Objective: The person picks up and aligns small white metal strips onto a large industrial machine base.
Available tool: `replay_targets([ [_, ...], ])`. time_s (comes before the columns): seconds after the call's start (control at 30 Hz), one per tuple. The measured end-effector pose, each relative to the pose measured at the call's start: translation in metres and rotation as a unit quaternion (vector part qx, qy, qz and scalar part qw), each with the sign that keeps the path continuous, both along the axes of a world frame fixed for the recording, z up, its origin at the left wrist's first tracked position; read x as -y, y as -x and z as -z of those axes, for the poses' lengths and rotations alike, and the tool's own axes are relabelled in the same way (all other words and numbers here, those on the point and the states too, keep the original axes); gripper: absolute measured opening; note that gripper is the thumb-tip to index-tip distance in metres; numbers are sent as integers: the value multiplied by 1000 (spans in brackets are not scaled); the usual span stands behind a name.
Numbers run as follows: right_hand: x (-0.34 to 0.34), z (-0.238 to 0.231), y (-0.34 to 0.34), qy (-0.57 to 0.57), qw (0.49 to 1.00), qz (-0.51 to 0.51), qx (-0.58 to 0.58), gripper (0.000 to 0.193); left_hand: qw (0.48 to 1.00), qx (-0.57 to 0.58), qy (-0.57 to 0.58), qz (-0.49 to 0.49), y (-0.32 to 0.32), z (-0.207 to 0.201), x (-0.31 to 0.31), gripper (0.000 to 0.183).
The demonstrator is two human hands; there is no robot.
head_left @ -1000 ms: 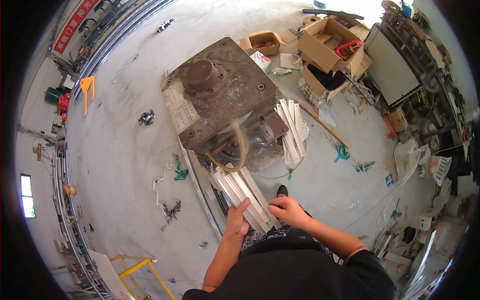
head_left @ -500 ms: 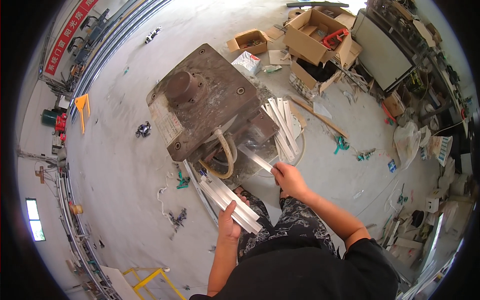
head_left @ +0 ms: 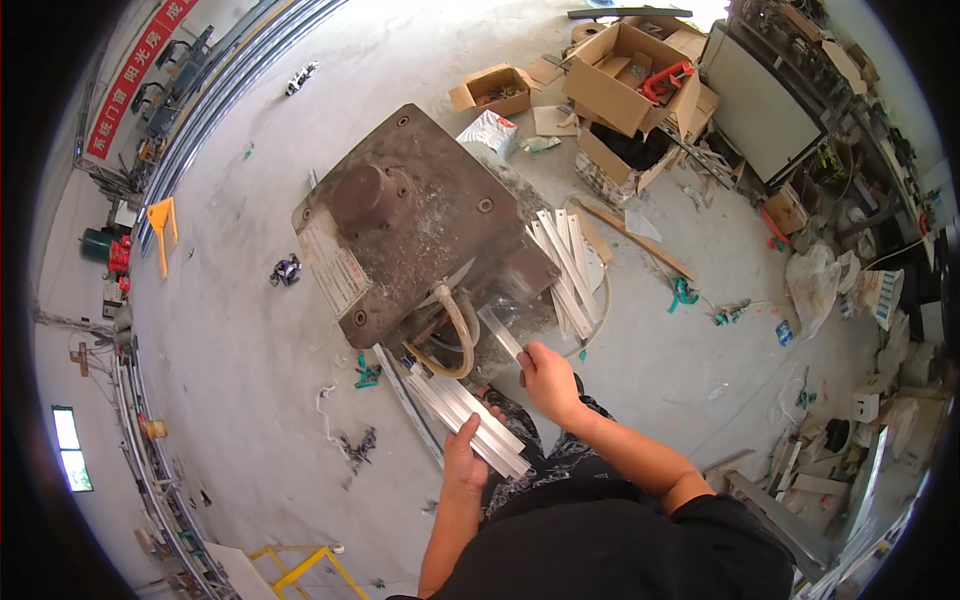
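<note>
My left hand (head_left: 464, 455) is closed around a bundle of silvery metal strips (head_left: 462, 412), held low in front of my legs. One more metal strip (head_left: 501, 333) is gripped at its near end by my right hand (head_left: 549, 382). That strip's far end lies just off the near side of a heavy brown machine (head_left: 440, 190); whether it touches the machine I cannot tell. A round knob-like cylinder (head_left: 364, 196) stands on the machine's top, and a pale hose (head_left: 462, 335) loops out of its near side. Beyond my right hand, several loose strips (head_left: 570, 262) lie beside the machine.
Open cardboard boxes (head_left: 622, 85) and a white bag (head_left: 489, 131) stand beyond the machine. A wooden stick (head_left: 640, 243) and green scraps (head_left: 684, 293) lie on the floor to the right. Long metal profiles (head_left: 225, 95) line the left; a yellow frame (head_left: 300, 568) is near left.
My right hand has drawn its strip toward me and to the left, away from the machine. My left hand keeps the bundle nearly in place, shifted slightly right.
</note>
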State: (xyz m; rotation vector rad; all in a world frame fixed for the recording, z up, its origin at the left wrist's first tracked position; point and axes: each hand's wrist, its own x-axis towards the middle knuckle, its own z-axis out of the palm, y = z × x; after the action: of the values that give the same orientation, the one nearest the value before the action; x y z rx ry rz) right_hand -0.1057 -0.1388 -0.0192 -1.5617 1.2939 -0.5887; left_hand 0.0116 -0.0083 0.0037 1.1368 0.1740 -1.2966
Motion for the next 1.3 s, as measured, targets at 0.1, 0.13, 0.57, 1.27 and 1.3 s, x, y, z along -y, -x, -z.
replay_targets([
  [0.1, 4, 6, 1, -32, 999, -20, -7, 19, 1000, 2, -11, -7, -10, -1, 1, 29],
  [0.13, 6, 6, 3, -32, 999, -20, -8, 19, 1000, 0, -14, -18, -12, -1, 1, 30],
  [0.57, 19, -14, -2, -170, 984, -38, 26, 25, 1000, 16, 13, -22, -85, -7, 19, 31],
  [1.27, 34, -14, 2, 38, 992, -104, -58, 23, 1000, -17, 5, -22, -39, 10, -13, 33],
  [1.3, 38, -12, 3, 40, 992, -107, -59, 23, 1000, -11, 17, -8, -33, 13, -16, 34],
])
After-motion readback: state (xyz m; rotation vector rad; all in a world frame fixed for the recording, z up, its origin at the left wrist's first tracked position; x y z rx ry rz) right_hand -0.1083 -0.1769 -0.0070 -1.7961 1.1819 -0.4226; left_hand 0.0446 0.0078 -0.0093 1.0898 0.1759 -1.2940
